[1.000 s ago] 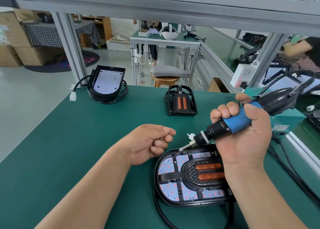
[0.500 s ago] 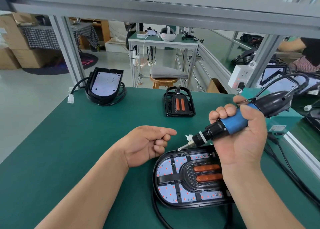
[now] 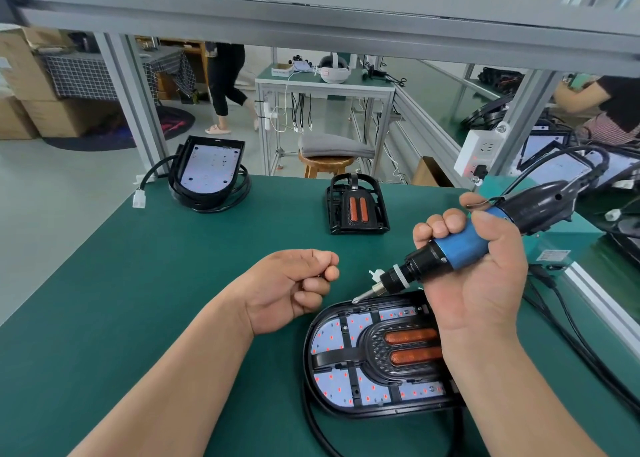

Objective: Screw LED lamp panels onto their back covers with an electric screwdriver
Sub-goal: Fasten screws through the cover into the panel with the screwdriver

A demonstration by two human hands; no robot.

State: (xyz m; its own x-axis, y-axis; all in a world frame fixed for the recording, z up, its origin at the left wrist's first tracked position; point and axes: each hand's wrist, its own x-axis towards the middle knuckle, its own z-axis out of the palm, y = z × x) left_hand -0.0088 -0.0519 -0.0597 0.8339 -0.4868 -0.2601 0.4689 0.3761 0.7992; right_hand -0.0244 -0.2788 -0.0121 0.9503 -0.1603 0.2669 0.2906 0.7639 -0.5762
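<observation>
Our right grip (image 3: 485,283) is clenched round the blue barrel of the electric screwdriver (image 3: 460,248). Its bit slants down-left and the tip meets the far rim of the black back cover (image 3: 308,352), which lies on the green surface (image 3: 138,283) just below that grip. The LED lamp panel (image 3: 332,339) sits inside it, dotted red. Our left grip (image 3: 287,290), just left of the bit, curls its fingers against the thumb; we cannot tell whether it holds anything. Right of the right grip, a teal box (image 3: 575,235) bears a label (image 3: 554,255) too small to read. Both grips have kept their places since the earlier frames, while a person (image 3: 225,75) far beyond them has walked leftward.
</observation>
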